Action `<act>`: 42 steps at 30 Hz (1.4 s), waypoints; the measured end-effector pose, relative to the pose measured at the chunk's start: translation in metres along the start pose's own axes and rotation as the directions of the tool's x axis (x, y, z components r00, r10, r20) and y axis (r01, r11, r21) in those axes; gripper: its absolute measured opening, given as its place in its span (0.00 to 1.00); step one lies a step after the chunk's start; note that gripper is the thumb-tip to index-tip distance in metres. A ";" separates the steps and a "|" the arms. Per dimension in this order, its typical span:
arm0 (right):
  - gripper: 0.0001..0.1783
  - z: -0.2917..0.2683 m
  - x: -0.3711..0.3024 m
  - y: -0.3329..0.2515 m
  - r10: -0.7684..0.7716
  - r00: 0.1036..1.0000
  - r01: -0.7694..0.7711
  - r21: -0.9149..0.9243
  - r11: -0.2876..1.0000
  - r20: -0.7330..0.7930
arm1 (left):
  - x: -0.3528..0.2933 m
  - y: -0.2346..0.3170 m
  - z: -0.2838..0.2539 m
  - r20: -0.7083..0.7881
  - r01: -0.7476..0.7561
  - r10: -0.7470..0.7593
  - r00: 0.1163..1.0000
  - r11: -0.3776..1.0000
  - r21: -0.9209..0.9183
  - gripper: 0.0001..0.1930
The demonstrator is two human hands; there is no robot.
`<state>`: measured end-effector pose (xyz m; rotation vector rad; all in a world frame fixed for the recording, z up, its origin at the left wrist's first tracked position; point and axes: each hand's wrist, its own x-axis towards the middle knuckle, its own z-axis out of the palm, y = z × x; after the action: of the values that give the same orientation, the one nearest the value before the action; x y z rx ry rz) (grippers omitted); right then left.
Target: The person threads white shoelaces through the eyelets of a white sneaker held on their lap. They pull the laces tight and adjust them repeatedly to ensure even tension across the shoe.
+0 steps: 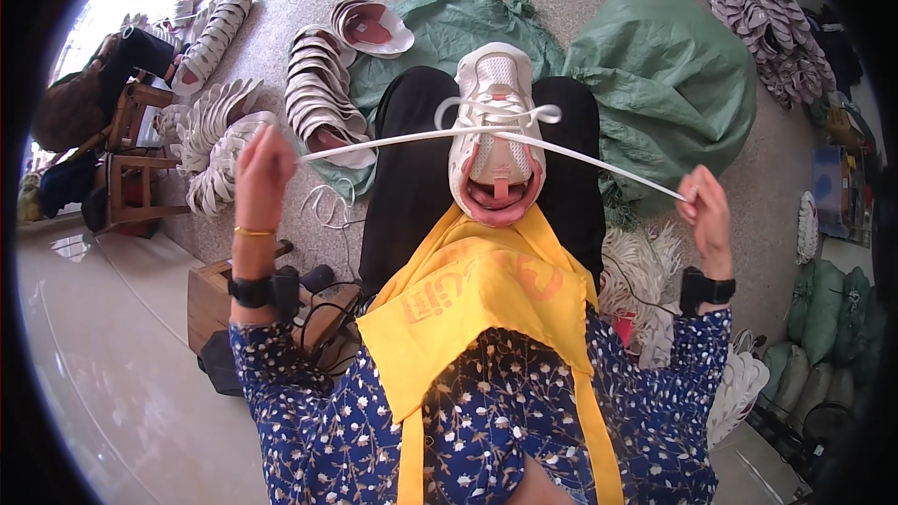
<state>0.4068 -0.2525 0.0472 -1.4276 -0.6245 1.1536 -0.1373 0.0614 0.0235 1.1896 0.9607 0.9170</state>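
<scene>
A cream shoe upper (499, 166) with a pink lining rests between my knees, its toe pointing away from me. White shoelace (393, 139) runs through its eyelets, and a loose loop stands out to the left over the tongue. Out to the left, my left hand (266, 164) is closed on one lace end. My right hand (705, 209) pinches the other end out to the right. Both ends stretch taut away from the shoe. A yellow apron (468, 295) covers my lap just below the heel opening.
Nested shoe uppers (323, 84) lie on the floor at left, beside a green sack (664, 84) and green sheeting. A bundle of white laces (641, 262) lies by my right leg. Wooden stools (140, 164) stand at far left.
</scene>
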 end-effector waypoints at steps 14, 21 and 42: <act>0.10 0.005 0.002 0.038 0.047 0.991 -0.065 -0.138 0.988 -0.125 | 0.000 -0.002 0.159 0.422 -0.625 0.463 0.779 0.523 0.580 0.09; 0.13 0.101 0.024 0.020 -0.167 0.986 0.162 -0.308 0.938 0.009 | 0.029 -0.024 0.172 0.467 -0.494 0.270 0.842 0.734 0.466 0.07; 0.09 0.161 0.044 0.016 -0.025 0.976 0.116 -0.416 0.902 0.218 | 0.046 -0.017 0.167 0.622 -0.140 -0.027 0.783 0.966 0.218 0.05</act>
<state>0.2753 -0.1490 0.0389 -1.6437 -1.1249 1.1616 0.0367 0.0496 0.0200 1.6133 0.5027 0.3862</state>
